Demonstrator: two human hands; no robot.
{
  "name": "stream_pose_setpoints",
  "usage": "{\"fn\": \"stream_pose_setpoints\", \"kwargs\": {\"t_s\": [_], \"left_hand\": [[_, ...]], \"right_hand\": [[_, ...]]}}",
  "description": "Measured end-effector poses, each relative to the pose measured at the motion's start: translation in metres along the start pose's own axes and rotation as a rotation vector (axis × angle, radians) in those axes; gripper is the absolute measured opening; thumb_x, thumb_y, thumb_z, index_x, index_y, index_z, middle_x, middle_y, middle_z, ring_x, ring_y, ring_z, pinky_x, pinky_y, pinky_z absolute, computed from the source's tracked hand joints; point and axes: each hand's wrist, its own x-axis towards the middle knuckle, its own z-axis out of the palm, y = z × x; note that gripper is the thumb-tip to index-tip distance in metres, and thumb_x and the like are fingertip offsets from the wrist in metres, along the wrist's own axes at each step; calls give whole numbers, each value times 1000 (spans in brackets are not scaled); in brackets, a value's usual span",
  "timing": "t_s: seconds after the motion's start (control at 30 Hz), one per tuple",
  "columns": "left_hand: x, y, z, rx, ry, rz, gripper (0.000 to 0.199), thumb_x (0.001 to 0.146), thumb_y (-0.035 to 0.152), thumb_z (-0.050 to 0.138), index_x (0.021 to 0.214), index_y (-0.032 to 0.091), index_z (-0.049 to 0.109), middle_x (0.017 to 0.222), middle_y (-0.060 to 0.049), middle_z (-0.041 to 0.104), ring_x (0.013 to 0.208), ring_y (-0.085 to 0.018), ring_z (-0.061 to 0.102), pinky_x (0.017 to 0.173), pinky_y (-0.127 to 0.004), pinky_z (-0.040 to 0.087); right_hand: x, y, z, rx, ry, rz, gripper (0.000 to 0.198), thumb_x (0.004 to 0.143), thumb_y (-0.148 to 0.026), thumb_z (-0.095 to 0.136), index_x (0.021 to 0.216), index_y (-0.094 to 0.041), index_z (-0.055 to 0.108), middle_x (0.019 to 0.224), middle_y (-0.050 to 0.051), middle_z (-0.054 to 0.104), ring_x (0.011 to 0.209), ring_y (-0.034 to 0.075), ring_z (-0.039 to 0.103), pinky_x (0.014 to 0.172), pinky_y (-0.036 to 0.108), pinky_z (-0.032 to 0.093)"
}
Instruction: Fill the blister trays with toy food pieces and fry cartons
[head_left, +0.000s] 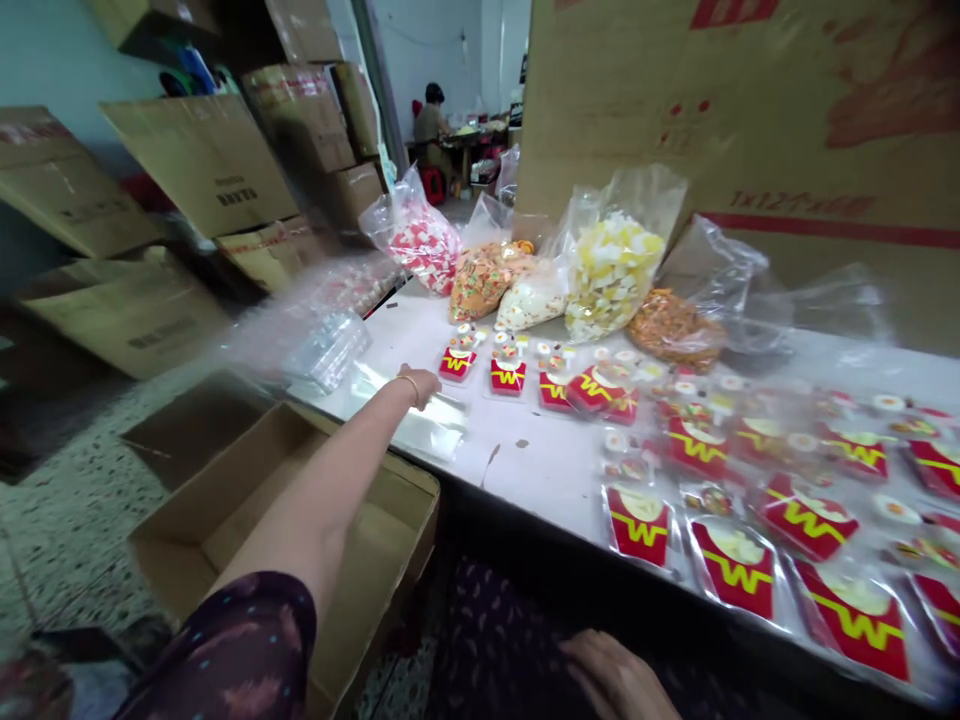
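My left hand [421,386], with a bangle at the wrist, reaches over the white tabletop. It is at a shiny clear plastic sheet [435,428]; its fingers are small and partly hidden, so I cannot tell whether they grip it. Just right of that hand lies a red fries-box piece with a yellow zigzag [457,364] in clear packaging, small food-shaped pieces above it. Similar packs [637,524] are spread in rows along the table to the right. My right hand [619,675] rests low on dark patterned cloth at my lap, fingers extended and holding nothing visible.
Clear bags of pink-and-white pieces [424,250], yellow-and-white pieces [611,265] and orange pieces [675,328] stand along the back. Stacked clear plastic packaging [326,350] sits left. An open carton [382,510] stands below the table edge. A person [431,120] sits far behind.
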Motion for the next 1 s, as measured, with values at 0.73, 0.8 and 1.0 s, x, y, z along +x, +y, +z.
{"fn": "stream_pose_setpoints", "kwargs": {"t_s": [0.73, 0.8, 1.0], "left_hand": [[-16, 34, 78, -521, 677, 190, 13, 71, 23, 46, 64, 18, 55, 73, -3, 54, 72, -15, 49, 70, -27, 40], [-24, 69, 74, -591, 665, 259, 10, 71, 21, 46, 65, 18, 54, 73, -3, 52, 71, -14, 49, 68, -26, 41], [-33, 135, 89, -681, 521, 407, 10, 71, 17, 49, 63, 17, 54, 72, -2, 50, 70, -14, 48, 69, -26, 41]], "right_hand": [[30, 20, -94, -665, 255, 98, 25, 86, -18, 36, 74, -15, 59, 76, 8, 57, 72, 18, 51, 68, 33, 40], [42, 11, -88, -637, 234, 94, 26, 86, -18, 36, 73, -15, 58, 75, 8, 56, 72, 17, 51, 68, 32, 40], [63, -9, -96, -361, 110, 10, 22, 86, -24, 39, 95, -18, 57, 94, 7, 58, 87, 15, 54, 73, 25, 43]]}}
